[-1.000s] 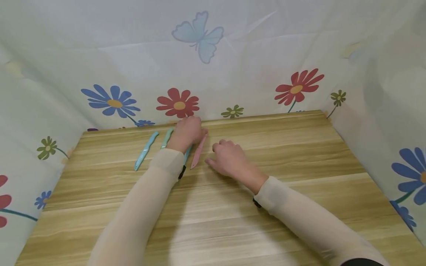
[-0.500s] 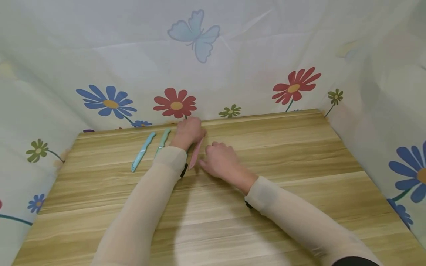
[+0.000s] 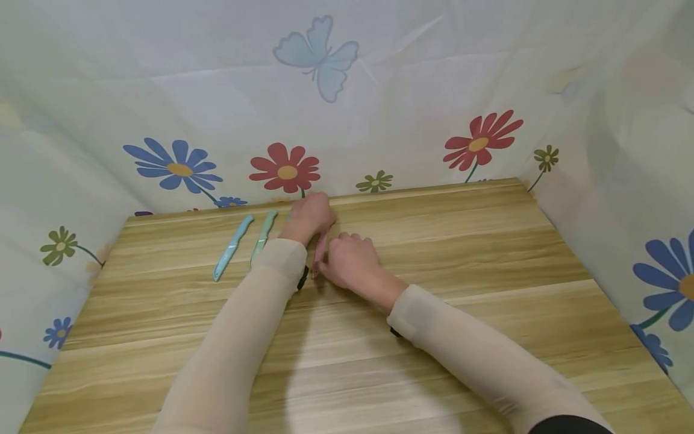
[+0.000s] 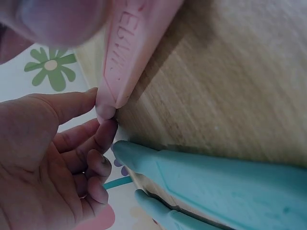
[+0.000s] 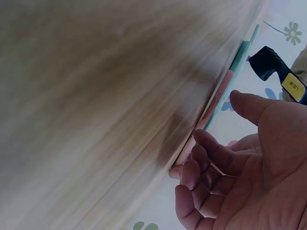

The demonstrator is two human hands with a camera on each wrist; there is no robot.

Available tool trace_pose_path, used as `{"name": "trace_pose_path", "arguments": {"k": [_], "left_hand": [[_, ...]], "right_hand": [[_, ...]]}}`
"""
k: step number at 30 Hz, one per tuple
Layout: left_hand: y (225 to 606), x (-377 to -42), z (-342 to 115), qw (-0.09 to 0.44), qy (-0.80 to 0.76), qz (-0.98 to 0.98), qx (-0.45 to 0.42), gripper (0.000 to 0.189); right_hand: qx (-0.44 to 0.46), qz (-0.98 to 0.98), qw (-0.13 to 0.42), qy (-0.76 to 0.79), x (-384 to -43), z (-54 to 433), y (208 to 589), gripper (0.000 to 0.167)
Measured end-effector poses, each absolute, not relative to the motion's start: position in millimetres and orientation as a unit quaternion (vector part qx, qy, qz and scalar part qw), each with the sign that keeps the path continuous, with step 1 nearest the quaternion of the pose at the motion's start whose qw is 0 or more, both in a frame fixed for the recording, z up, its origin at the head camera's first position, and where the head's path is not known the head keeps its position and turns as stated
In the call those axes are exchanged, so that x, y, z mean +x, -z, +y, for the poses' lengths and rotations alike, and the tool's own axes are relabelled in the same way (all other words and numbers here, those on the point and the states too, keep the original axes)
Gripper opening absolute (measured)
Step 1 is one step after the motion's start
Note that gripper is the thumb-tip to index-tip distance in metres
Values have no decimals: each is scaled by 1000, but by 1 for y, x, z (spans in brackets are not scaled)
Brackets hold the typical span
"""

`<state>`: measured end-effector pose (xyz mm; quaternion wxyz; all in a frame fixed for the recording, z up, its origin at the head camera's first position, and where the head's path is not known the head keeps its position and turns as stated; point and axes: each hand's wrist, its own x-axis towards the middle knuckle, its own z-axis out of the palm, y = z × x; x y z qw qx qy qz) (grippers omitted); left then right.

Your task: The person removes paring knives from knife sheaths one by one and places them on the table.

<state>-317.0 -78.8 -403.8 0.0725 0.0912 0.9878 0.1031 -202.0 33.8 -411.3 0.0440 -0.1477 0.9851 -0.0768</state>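
Observation:
In the head view my left hand [image 3: 310, 216] is at the far end of a pink knife [image 3: 320, 248]. The left wrist view shows that hand's thumb and index finger pinching the end of the pink handle [image 4: 125, 52]. My right hand [image 3: 351, 259] is beside the knife's near end, thumb right at it. Seen from the right wrist, the right hand's fingers [image 5: 206, 139] are loosely bent along the pink edge, thumb apart. Left of my left hand lie a green knife [image 3: 264, 236] and a light blue knife [image 3: 233, 248], roughly parallel. A teal handle [image 4: 216, 177] lies close below the left fingers.
The wood-grain table [image 3: 347, 374] stretches toward me and to both sides. Behind its far edge hangs a white sheet [image 3: 412, 108] printed with flowers and a butterfly, which continues along the left and right sides. A black strap [image 3: 302, 278] sits at my left wrist.
My right hand has moved left to the near end of the pink knife. The left hand stays at its far end, and the blue-teal knife seen beside it earlier is now hidden.

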Motion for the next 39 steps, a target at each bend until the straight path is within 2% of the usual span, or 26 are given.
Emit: {"name": "trace_pose_path", "arguments": {"k": [6,14,22,31,39], "left_hand": [[404,-319,-77,81,-104,988,82,16],[405,-320,-75,87,-102,989,62,15],[407,-321,-75,89,-108,988,62,12],[403,-319,-78,99,-155,981,59,12],[404,-323,-86,107,-206,971,55,25]], "right_hand": [[-142,985,50,79,-205,32,415,35],[-141,985,59,75,-206,28,415,42],[-147,982,74,90,-209,25,416,31],[-135,981,97,105,-209,24,412,30],[-120,982,110,91,-210,25,410,28]]}}
